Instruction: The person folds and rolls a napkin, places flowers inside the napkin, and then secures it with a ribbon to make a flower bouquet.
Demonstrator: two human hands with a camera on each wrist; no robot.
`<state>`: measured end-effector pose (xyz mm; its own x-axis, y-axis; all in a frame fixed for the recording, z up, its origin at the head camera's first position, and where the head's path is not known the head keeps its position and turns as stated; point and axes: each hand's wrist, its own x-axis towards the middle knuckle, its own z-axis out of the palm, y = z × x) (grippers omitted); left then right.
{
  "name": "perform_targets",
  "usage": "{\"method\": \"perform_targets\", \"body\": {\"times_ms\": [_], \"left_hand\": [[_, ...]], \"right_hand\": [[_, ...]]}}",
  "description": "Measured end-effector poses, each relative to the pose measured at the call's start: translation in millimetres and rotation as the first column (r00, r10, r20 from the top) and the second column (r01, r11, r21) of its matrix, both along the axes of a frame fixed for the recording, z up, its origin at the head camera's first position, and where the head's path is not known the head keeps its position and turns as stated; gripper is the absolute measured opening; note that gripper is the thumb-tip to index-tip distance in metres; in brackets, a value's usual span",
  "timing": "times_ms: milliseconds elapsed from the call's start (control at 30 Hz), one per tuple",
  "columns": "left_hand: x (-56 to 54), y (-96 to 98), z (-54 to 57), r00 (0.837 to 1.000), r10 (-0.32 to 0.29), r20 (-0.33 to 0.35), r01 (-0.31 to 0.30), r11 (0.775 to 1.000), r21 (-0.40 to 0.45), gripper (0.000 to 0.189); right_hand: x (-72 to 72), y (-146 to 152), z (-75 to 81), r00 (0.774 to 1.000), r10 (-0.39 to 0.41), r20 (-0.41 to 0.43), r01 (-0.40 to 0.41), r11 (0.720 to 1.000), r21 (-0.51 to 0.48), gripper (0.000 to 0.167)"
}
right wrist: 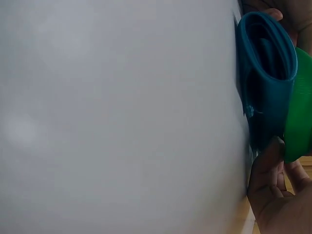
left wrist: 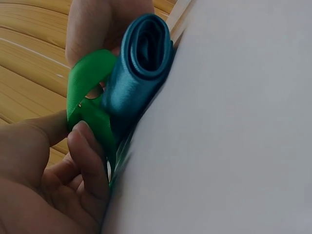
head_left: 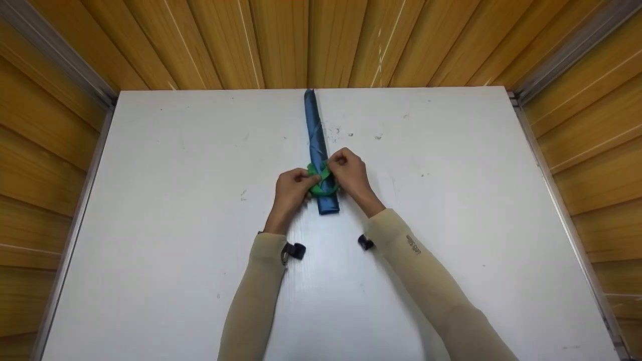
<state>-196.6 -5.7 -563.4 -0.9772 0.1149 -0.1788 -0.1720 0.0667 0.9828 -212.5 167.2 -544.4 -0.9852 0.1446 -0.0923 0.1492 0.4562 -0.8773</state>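
Note:
A roll of shiny blue cloth (head_left: 315, 125) lies lengthwise on the white table, its near end showing coiled layers in both wrist views. Around its lower part passes a green ribbon (head_left: 327, 191), with a loop standing up from the cloth (left wrist: 124, 95) in the left wrist view. My left hand (head_left: 291, 189) pinches the ribbon (left wrist: 90, 73) between thumb and fingers on the left side. On the other side my right hand (head_left: 352, 175) pinches ribbon near the top of the roll. Part of the right fingertips' hold is hidden by the ribbon (right wrist: 298, 119) in the right wrist view.
The white table (head_left: 175, 240) has small dark marks and scuffs. Wood-patterned panels (head_left: 281, 45) stand behind it and at both sides, with metal rails along the side edges. Small black devices (head_left: 297, 250) are strapped at the wrists over beige sleeves.

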Motion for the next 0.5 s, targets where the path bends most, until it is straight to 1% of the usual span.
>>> {"method": "perform_targets", "body": {"times_ms": [133, 333, 500], "left_hand": [[-0.9, 1.4, 2.4, 1.0, -0.019, 0.003, 0.019, 1.0, -0.005, 0.013], [-2.9, 2.0, 1.1, 0.999, -0.032, 0.007, 0.033, 0.999, -0.033, 0.014], [-2.7, 1.0, 1.9, 0.999, -0.032, 0.009, 0.033, 0.998, -0.055, 0.014]], "right_hand": [[-1.0, 0.0, -0.4, 1.0, 0.011, -0.011, -0.011, 1.0, 0.002, 0.012], [-1.2, 0.1, -1.7, 0.995, 0.091, -0.042, -0.092, 0.995, -0.022, 0.022], [-2.3, -1.1, -2.3, 0.99, 0.129, -0.052, -0.128, 0.992, 0.02, 0.017]]}}
